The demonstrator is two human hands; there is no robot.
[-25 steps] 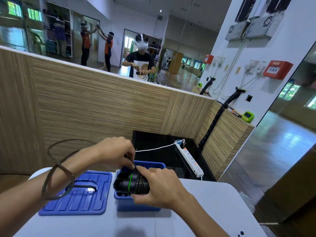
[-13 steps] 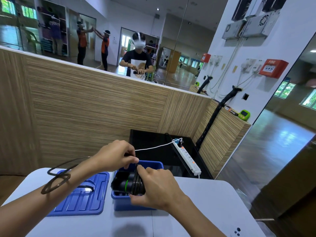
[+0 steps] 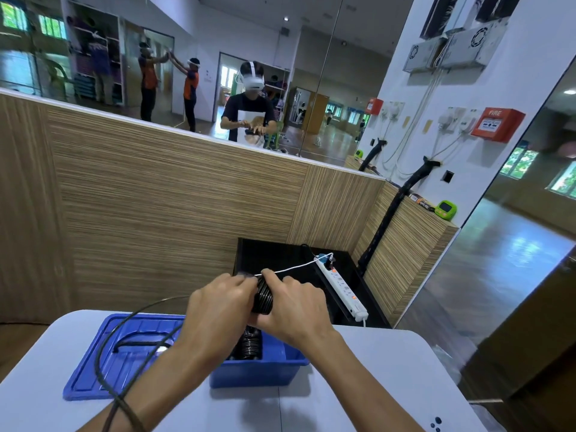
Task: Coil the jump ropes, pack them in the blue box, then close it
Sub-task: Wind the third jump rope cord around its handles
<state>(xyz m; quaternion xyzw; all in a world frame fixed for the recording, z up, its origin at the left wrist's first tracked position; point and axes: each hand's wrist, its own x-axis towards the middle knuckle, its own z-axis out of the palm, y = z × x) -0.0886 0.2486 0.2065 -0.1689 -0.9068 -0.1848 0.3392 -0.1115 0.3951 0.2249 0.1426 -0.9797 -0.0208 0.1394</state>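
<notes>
Above the blue box, my left hand and my right hand both grip a black jump rope bundle, its cord wound tightly round the handles. A loose length of the same dark cord loops out to the left over my left forearm and the box's blue lid. Inside the box lies another coiled black rope, partly hidden by my left wrist. The lid lies flat on the white table, left of the box.
A wood-grain partition stands close behind the table. A black cabinet behind the box carries a white power strip with a thin white cable. The table's right edge borders open floor. A mirror above the partition reflects people.
Both hands have lifted the wound rope bundle up and away from the box. The loose loop of cord has dropped lower over my left forearm. The camera has tilted down.
</notes>
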